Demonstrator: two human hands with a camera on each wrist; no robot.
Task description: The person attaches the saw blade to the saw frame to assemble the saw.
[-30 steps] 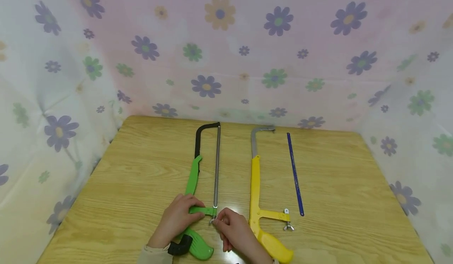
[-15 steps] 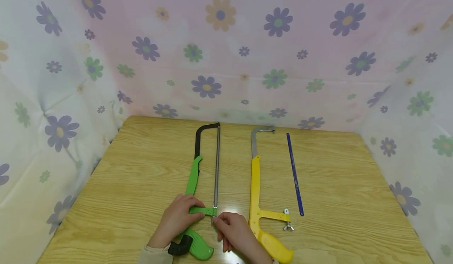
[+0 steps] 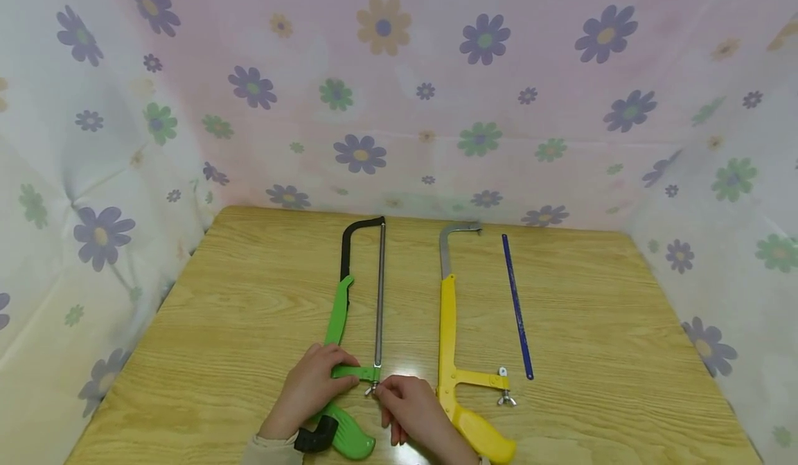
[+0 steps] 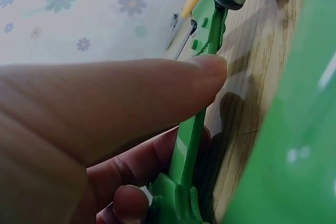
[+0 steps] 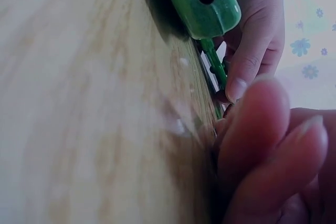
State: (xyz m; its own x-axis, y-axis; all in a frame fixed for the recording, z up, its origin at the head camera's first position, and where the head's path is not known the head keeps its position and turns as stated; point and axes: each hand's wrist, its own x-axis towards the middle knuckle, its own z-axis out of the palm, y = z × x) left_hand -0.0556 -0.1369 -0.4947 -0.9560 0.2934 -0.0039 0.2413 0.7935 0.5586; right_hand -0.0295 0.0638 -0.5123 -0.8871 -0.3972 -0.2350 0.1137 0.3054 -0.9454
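A green hacksaw (image 3: 339, 312) with a black front bow and a grey blade (image 3: 379, 292) fitted lies on the table. My left hand (image 3: 312, 382) grips its frame near the short crossbar; in the left wrist view the thumb (image 4: 157, 87) lies along one side of the green bar (image 4: 188, 145) with fingers curled on the other. At the bar's end sits a wing nut (image 3: 370, 389), and my right hand (image 3: 411, 406) pinches at it with thumb and forefinger. In the right wrist view my curled fingers (image 5: 257, 129) hide the nut.
Right of the green saw lies a yellow hacksaw (image 3: 449, 333) without a blade, its handle close by my right forearm. Farther right is a loose blue blade (image 3: 518, 305). A flowered cloth (image 3: 424, 118) stands around the wooden table (image 3: 249, 278).
My right fingertips have turned the wing nut slightly; its wings show at different angles. The left hand keeps its grip, and the head view has shifted a little.
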